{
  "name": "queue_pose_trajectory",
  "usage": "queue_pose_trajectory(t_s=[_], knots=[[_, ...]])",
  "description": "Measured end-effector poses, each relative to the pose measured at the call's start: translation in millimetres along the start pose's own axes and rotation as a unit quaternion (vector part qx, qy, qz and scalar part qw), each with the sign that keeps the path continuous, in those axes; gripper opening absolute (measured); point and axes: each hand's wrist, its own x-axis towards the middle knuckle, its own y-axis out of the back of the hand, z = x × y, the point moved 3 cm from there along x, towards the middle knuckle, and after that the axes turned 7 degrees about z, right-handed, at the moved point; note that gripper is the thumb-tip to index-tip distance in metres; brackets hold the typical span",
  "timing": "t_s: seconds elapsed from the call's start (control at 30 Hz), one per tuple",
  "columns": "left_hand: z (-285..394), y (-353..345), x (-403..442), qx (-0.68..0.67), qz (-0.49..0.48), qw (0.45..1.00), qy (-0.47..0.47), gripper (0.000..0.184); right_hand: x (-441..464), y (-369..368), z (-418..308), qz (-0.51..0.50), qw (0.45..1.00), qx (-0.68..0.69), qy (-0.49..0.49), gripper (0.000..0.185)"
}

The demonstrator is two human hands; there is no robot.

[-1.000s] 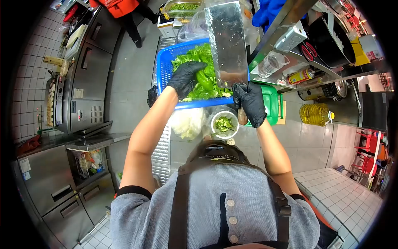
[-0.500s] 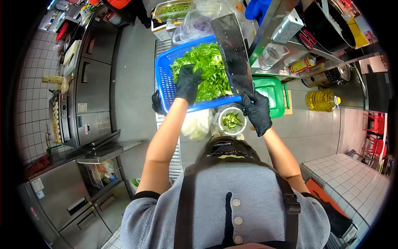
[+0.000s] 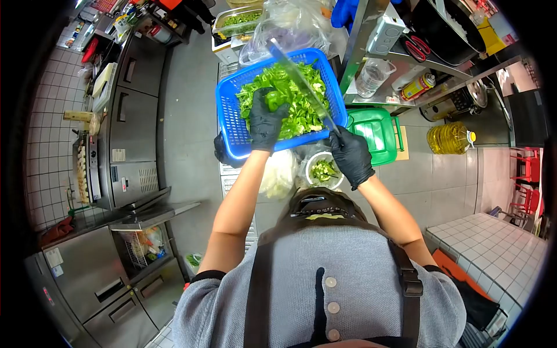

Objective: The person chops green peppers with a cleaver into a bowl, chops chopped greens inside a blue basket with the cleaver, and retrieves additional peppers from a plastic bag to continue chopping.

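Observation:
My left hand (image 3: 268, 123), in a black glove, is closed round a green pepper (image 3: 275, 102) over the blue basket (image 3: 233, 119). Cut green pepper pieces (image 3: 307, 87) fill much of the basket. My right hand (image 3: 351, 156), also gloved, grips a cleaver (image 3: 301, 83) near the basket's front right corner. Its blade shows nearly edge-on and slants up to the left above the pieces. Below the basket stands a white bucket (image 3: 310, 180) with green scraps in it. A black thing (image 3: 220, 149) at the basket's left corner is partly hidden; I cannot make it out.
A green lidded bin (image 3: 371, 136) stands to the right, with an oil jug (image 3: 448, 138) beyond it. A metal shelf post (image 3: 361, 49) rises close to the basket's right side. Clear plastic bags (image 3: 284, 35) lie behind. Steel cabinets (image 3: 134, 104) line the left.
The cleaver has turned from its broad face to nearly edge-on, and its tip has swung left over the basket. My right hand has shifted slightly left; my left hand still holds the pepper.

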Motion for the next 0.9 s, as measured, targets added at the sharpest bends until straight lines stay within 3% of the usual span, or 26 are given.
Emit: queue_pose_trajectory(t_s=[0.07,0.13,0.27,0.4,0.43,0.53,0.57,0.67,0.7,0.8,0.83,0.9], knots=[[9,-2,-8,-0.034,0.021,0.998,0.051,0.041,-2,0,-13,0.016,0.998,-0.039,0.053,0.021],[17,-4,-18,-0.214,0.055,0.961,0.168,0.033,-3,0,-19,0.021,0.994,-0.048,0.094,0.027],[1,-1,-19,-0.520,0.051,0.796,0.306,0.024,-4,-2,-23,-0.004,0.982,-0.124,0.140,0.036],[9,0,-28,-0.567,0.023,0.751,0.337,0.017,-6,-16,-7,0.010,0.968,-0.187,0.169,0.037],[13,3,-28,-0.539,0.024,0.771,0.340,0.019,-5,-20,1,0.013,0.964,-0.203,0.170,0.038],[7,20,-32,-0.553,-0.133,0.765,0.301,0.020,1,-21,26,-0.052,0.982,-0.138,0.122,0.039],[6,26,-35,-0.538,-0.081,0.774,0.323,0.024,4,-27,41,-0.064,0.983,-0.142,0.098,0.038],[2,34,-31,-0.539,-0.096,0.773,0.321,0.023,9,-15,40,-0.084,0.987,-0.127,0.049,0.035],[-1,36,-30,-0.518,-0.070,0.796,0.304,0.026,3,-14,35,-0.042,0.995,-0.041,0.086,0.038],[-13,30,-26,-0.446,0.001,0.856,0.260,0.035,1,-3,-12,0.018,0.987,-0.049,0.149,0.032],[-20,27,-27,-0.426,0.070,0.857,0.282,0.042,0,-4,-20,0.012,0.986,-0.057,0.157,0.034],[-17,21,-24,-0.449,0.100,0.833,0.306,0.044,1,-11,-27,-0.014,0.983,-0.097,0.158,0.034]])
